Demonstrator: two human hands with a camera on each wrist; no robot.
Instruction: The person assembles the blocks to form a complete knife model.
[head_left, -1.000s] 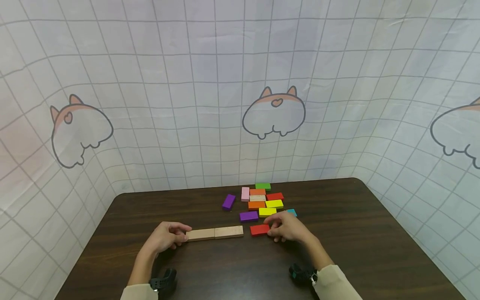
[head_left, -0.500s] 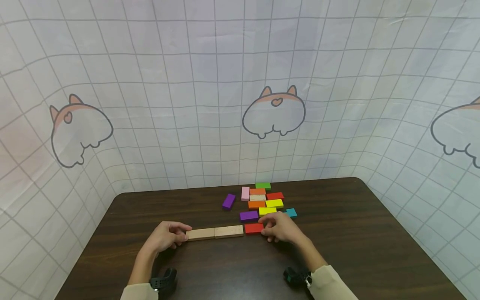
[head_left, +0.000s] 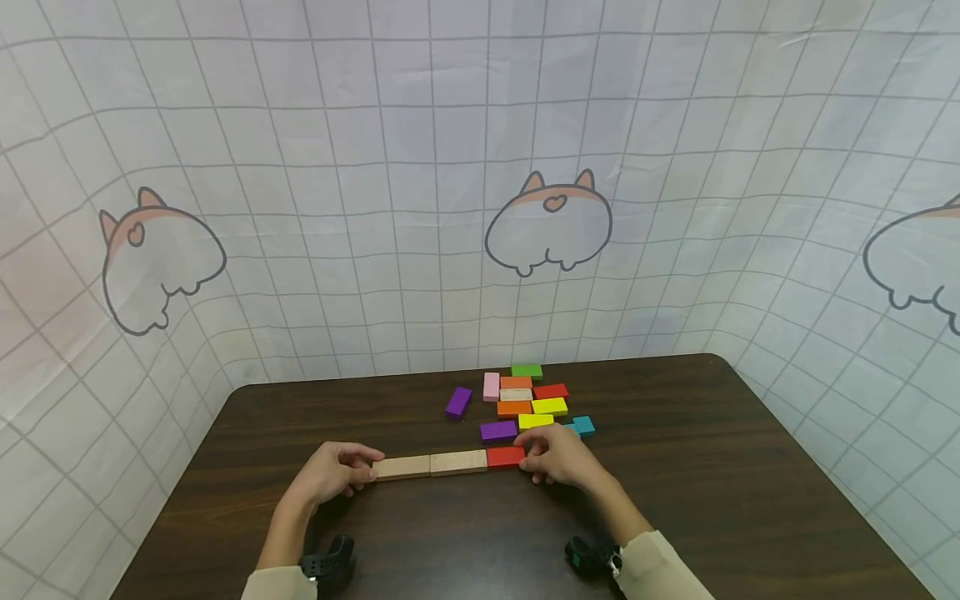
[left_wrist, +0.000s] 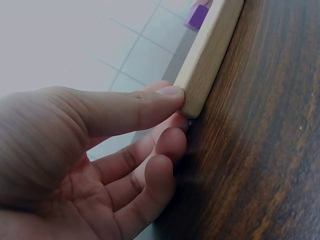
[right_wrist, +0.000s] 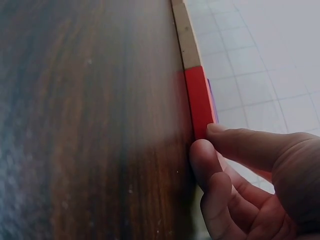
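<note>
Two plain wooden blocks lie end to end in a row, a left block (head_left: 402, 468) and a middle block (head_left: 458, 462). A red block (head_left: 505, 457) continues the row and touches the middle one. My left hand (head_left: 337, 475) pinches the row's left end; in the left wrist view its thumb lies on the corner of the left wooden block (left_wrist: 205, 65). At the opposite end my right hand (head_left: 562, 457) pinches the red block, with thumb and finger at its outer end. In the right wrist view the red block (right_wrist: 200, 100) sits flush against the wood.
Behind the row lies a loose group of coloured blocks: purple (head_left: 498, 432), yellow (head_left: 550, 407), orange (head_left: 513, 409), pink (head_left: 491, 387), green (head_left: 527, 372) and blue (head_left: 583, 426). Another purple block (head_left: 458, 403) lies apart to their left. The dark table (head_left: 720, 467) meets a grid-patterned cloth behind.
My right hand has slid the red block left, closing the gap until it meets the middle wooden block. My left hand has stayed at the left end.
</note>
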